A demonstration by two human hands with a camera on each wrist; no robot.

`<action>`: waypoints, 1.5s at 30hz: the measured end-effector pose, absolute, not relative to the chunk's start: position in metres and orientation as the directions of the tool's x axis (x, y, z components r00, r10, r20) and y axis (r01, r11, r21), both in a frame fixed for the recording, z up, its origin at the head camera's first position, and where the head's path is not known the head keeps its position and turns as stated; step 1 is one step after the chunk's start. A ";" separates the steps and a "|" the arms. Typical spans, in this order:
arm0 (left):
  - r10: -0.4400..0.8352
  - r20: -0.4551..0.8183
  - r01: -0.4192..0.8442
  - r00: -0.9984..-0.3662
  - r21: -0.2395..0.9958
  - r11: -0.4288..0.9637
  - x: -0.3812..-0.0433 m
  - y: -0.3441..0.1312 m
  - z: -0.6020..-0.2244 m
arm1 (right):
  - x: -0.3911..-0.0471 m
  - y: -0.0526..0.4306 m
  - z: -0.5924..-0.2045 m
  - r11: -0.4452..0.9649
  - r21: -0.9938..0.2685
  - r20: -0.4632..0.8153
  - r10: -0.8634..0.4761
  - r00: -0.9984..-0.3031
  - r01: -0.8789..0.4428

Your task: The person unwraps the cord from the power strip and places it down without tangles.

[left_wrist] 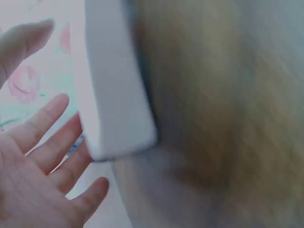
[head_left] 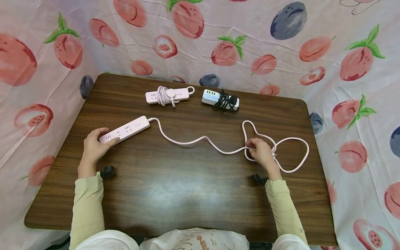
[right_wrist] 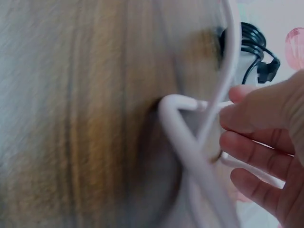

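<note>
A white power strip (head_left: 125, 130) lies slanted on the left of the table. At its left end is my left hand (head_left: 95, 146), thumb on the near side. In the left wrist view, the fingers (left_wrist: 47, 137) of that hand are spread and fairly straight, some meeting the strip's edge. From the strip's other end a white cord (head_left: 190, 142) runs right into loose, crossing loops. My right hand (head_left: 260, 151) is over these loops, its thumb and forefinger pinching the cord (right_wrist: 185, 156). Beside that hand a small pale part (head_left: 274, 154) shows, perhaps the plug, partly hidden.
Along the table's back edge lie a white power strip wrapped in its own cord (head_left: 167, 96) and another strip bound with black cord (head_left: 220, 100). Fruit-printed cloth (head_left: 231, 52) hangs behind and beside the brown table (head_left: 175, 191). A black wrist camera (head_left: 107, 172) juts from the left sleeve.
</note>
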State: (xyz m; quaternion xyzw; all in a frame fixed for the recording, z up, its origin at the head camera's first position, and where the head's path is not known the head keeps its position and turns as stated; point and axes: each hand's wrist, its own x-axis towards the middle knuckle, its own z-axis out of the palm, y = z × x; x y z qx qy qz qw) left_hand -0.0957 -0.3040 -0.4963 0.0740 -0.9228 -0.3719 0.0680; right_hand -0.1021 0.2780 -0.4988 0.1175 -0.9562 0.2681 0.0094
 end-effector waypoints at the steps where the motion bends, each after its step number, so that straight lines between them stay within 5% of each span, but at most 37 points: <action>1: -0.202 0.095 -0.075 -0.975 0.712 0.698 -0.098 -0.301 -0.494 | -0.103 0.277 -0.497 0.823 -0.516 0.086 -0.223 -0.971 -0.235; 6: -0.251 0.202 -0.006 -0.947 0.769 0.639 -0.112 -0.283 -0.483 | -0.108 0.264 -0.486 0.792 -0.546 0.126 -0.245 -0.961 -0.274; 25: -0.143 0.285 0.197 -0.948 0.875 0.442 -0.171 -0.221 -0.478 | -0.156 0.189 -0.472 0.647 -0.672 0.274 -0.235 -0.933 -0.360; 40: -0.287 0.082 0.011 -0.954 0.971 0.241 -0.220 -0.203 -0.469 | -0.184 0.144 -0.455 0.596 -0.725 0.254 -0.234 -0.938 -0.345; 45: -0.273 0.044 -0.044 -0.961 0.951 0.306 -0.236 -0.204 -0.476 | -0.191 0.129 -0.447 0.578 -0.746 0.233 -0.239 -0.943 -0.331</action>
